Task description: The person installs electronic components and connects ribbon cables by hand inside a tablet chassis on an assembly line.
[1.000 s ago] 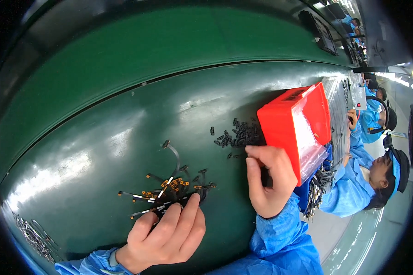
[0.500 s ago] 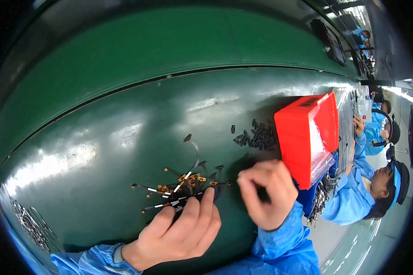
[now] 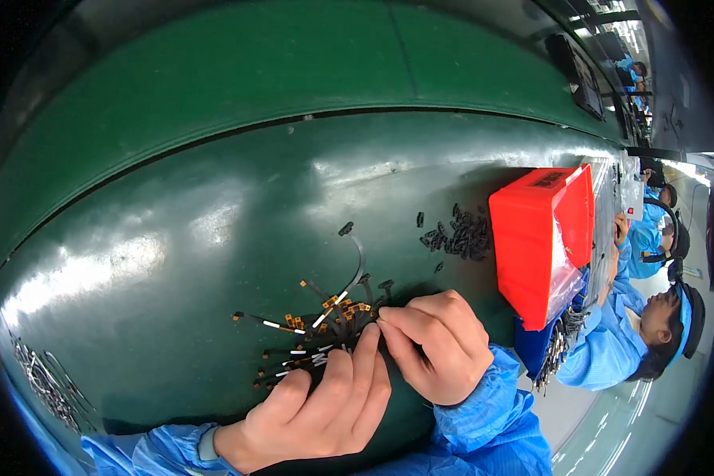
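Observation:
A loose bunch of thin black flex cables [image 3: 343,300] with orange-gold end tabs and white strips lies on the green tabletop. My left hand [image 3: 313,408] is curled over the near side of this bunch, its index fingertip pressed against a cable end. Thumb and index finger of my right hand [image 3: 440,349] are closed in a pinch at the same spot, touching the left fingertip. The cable end between them is mostly covered by the fingers. One cable with a black connector [image 3: 347,228] curves away from the bunch toward the far side.
Small black parts [image 3: 462,236] lie heaped beside a red bin [image 3: 523,254] holding clear plastic. Under it stands a blue bin [image 3: 535,341] with more cables. Dark thin strips [image 3: 47,377] lie at far left. A co-worker [image 3: 611,325] in blue sits to the right.
My right hand has moved left from beside the red bin, and its fingertips now meet my left index finger at the cables. The left hand has stayed on the bunch.

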Action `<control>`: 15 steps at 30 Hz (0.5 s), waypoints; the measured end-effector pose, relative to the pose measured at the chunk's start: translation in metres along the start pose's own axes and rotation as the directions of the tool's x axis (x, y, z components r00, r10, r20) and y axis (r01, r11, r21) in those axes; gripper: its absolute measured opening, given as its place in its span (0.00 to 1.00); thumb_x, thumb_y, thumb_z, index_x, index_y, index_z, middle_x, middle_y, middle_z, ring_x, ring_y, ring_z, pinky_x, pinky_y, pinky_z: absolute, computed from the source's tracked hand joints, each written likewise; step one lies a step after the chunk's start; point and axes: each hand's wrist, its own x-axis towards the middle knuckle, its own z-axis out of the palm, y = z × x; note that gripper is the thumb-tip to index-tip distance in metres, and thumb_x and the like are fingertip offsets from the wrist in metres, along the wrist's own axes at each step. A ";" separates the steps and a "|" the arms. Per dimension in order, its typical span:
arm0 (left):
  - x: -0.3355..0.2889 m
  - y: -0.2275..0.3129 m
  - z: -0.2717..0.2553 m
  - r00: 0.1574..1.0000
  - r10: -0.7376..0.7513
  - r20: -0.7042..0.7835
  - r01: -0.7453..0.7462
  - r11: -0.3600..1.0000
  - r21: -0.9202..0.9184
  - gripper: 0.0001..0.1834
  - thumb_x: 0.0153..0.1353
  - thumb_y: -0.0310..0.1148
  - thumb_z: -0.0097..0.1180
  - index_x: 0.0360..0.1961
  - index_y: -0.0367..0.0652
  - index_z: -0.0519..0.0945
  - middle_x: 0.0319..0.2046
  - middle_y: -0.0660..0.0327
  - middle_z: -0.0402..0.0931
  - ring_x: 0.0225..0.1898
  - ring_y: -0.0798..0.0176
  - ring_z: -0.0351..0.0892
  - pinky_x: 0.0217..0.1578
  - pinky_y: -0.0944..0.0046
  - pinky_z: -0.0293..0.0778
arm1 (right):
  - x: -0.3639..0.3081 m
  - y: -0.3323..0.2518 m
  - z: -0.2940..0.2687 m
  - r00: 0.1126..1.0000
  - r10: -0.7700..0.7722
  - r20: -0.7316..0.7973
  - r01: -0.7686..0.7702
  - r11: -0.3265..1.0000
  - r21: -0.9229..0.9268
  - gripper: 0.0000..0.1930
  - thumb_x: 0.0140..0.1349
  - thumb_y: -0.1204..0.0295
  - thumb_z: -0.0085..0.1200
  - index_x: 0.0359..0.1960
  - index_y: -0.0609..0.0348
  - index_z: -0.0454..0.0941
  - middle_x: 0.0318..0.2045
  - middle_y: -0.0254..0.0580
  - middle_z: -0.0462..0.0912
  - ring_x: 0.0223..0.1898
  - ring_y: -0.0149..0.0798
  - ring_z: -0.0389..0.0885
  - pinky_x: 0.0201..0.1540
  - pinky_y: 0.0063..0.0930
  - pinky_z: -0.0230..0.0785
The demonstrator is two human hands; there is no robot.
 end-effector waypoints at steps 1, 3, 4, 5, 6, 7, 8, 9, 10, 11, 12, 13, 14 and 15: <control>0.000 0.000 -0.001 1.000 -0.002 0.000 0.002 1.000 0.003 0.06 0.59 0.36 0.51 0.27 0.52 0.79 0.38 0.73 0.84 0.33 0.77 0.72 0.32 0.72 0.56 | -0.001 0.002 0.001 1.000 -0.024 0.003 0.024 1.000 -0.006 0.16 0.41 0.83 0.66 0.37 0.67 0.82 0.32 0.45 0.79 0.28 0.42 0.79 0.29 0.31 0.73; -0.001 0.000 -0.001 1.000 -0.005 0.002 0.005 1.000 0.008 0.06 0.58 0.36 0.51 0.27 0.51 0.79 0.38 0.72 0.84 0.33 0.77 0.71 0.32 0.72 0.56 | -0.001 0.003 0.000 0.999 -0.049 0.004 0.049 0.999 -0.009 0.18 0.40 0.82 0.65 0.37 0.67 0.82 0.32 0.44 0.79 0.28 0.41 0.79 0.29 0.30 0.73; -0.001 0.000 0.000 1.000 -0.002 -0.003 0.002 1.000 0.019 0.06 0.58 0.35 0.51 0.27 0.51 0.79 0.38 0.72 0.84 0.33 0.77 0.71 0.32 0.72 0.56 | -0.001 0.003 -0.003 0.995 -0.078 0.057 0.080 0.996 -0.033 0.19 0.40 0.80 0.64 0.38 0.66 0.83 0.34 0.42 0.79 0.29 0.40 0.79 0.31 0.30 0.73; -0.002 -0.001 0.000 1.000 0.000 -0.006 0.000 1.000 0.030 0.06 0.58 0.35 0.51 0.27 0.51 0.79 0.38 0.72 0.84 0.33 0.77 0.71 0.32 0.72 0.56 | 0.000 0.002 -0.005 0.988 -0.105 0.110 0.112 0.992 -0.055 0.20 0.39 0.78 0.63 0.39 0.65 0.83 0.35 0.40 0.80 0.30 0.39 0.79 0.32 0.29 0.73; -0.001 0.000 0.000 1.000 0.000 -0.007 0.000 0.999 0.034 0.06 0.58 0.35 0.51 0.27 0.51 0.79 0.38 0.72 0.84 0.33 0.77 0.71 0.32 0.72 0.56 | 0.000 0.000 -0.010 0.988 -0.109 0.108 0.115 0.992 -0.054 0.20 0.39 0.78 0.63 0.39 0.65 0.83 0.35 0.40 0.80 0.30 0.39 0.79 0.32 0.29 0.73; 0.000 0.001 0.000 1.000 0.004 -0.019 -0.003 0.999 0.036 0.06 0.58 0.35 0.51 0.27 0.51 0.79 0.38 0.72 0.84 0.33 0.76 0.71 0.32 0.72 0.56 | 0.000 -0.003 -0.014 0.982 -0.123 0.140 0.144 0.978 -0.149 0.20 0.40 0.76 0.61 0.40 0.64 0.83 0.37 0.38 0.79 0.33 0.38 0.79 0.35 0.29 0.73; 0.001 0.001 0.000 0.999 0.008 -0.031 -0.007 0.999 0.038 0.06 0.57 0.35 0.50 0.27 0.51 0.79 0.38 0.72 0.84 0.33 0.76 0.71 0.32 0.72 0.56 | -0.001 -0.006 -0.018 0.976 -0.133 0.173 0.173 0.955 -0.242 0.20 0.41 0.74 0.60 0.41 0.63 0.84 0.39 0.36 0.79 0.36 0.36 0.79 0.38 0.29 0.72; 0.001 0.001 -0.001 0.999 0.014 -0.036 -0.012 0.999 0.036 0.06 0.57 0.34 0.51 0.27 0.51 0.80 0.38 0.71 0.85 0.33 0.76 0.71 0.31 0.72 0.57 | -0.004 -0.008 -0.019 0.975 -0.139 0.171 0.188 0.931 -0.314 0.19 0.43 0.72 0.58 0.40 0.61 0.84 0.41 0.33 0.80 0.41 0.36 0.79 0.42 0.30 0.72; 0.002 0.000 -0.002 0.999 0.013 -0.030 -0.012 0.999 0.038 0.06 0.57 0.34 0.51 0.27 0.51 0.80 0.38 0.71 0.85 0.33 0.76 0.71 0.31 0.72 0.57 | -0.001 -0.008 -0.020 0.975 -0.140 0.171 0.188 0.933 -0.309 0.19 0.43 0.72 0.58 0.40 0.61 0.84 0.41 0.33 0.80 0.41 0.36 0.79 0.42 0.30 0.72; 0.003 -0.001 -0.003 1.000 0.009 -0.015 -0.009 1.000 0.027 0.06 0.57 0.34 0.51 0.27 0.50 0.80 0.37 0.71 0.85 0.33 0.76 0.71 0.31 0.72 0.57 | 0.004 -0.008 -0.020 0.967 -0.184 0.179 0.235 0.915 -0.327 0.18 0.44 0.71 0.57 0.40 0.61 0.84 0.41 0.34 0.80 0.43 0.36 0.79 0.42 0.30 0.72; 0.004 -0.002 -0.004 1.000 0.012 -0.008 -0.012 1.000 0.014 0.06 0.56 0.34 0.51 0.27 0.50 0.80 0.37 0.71 0.85 0.33 0.75 0.72 0.30 0.73 0.58 | 0.009 -0.008 -0.020 0.957 -0.224 0.183 0.277 0.893 -0.355 0.18 0.45 0.70 0.56 0.40 0.60 0.84 0.42 0.34 0.80 0.45 0.37 0.78 0.42 0.30 0.72; 0.003 -0.002 -0.005 1.000 0.021 -0.013 -0.021 1.000 0.015 0.06 0.56 0.34 0.51 0.27 0.50 0.80 0.37 0.71 0.85 0.33 0.75 0.72 0.30 0.73 0.58 | 0.010 -0.005 -0.019 0.962 -0.219 0.161 0.262 0.907 -0.330 0.17 0.43 0.72 0.58 0.38 0.60 0.85 0.42 0.35 0.81 0.45 0.39 0.79 0.43 0.30 0.73; 0.001 -0.001 -0.006 1.000 0.003 -0.008 -0.003 1.000 -0.021 0.06 0.56 0.34 0.51 0.27 0.50 0.80 0.37 0.70 0.85 0.33 0.75 0.72 0.30 0.73 0.58 | 0.007 -0.002 -0.017 0.964 -0.217 0.151 0.257 0.906 -0.336 0.17 0.43 0.72 0.58 0.38 0.60 0.85 0.42 0.35 0.81 0.45 0.39 0.79 0.43 0.30 0.73; 0.001 -0.003 -0.005 1.000 -0.016 -0.001 0.016 0.998 -0.055 0.06 0.56 0.33 0.51 0.27 0.50 0.81 0.36 0.70 0.85 0.33 0.74 0.72 0.30 0.73 0.59 | 0.005 0.002 -0.012 0.972 -0.207 0.116 0.230 0.942 -0.245 0.17 0.41 0.73 0.58 0.37 0.60 0.85 0.41 0.36 0.81 0.44 0.40 0.80 0.42 0.31 0.73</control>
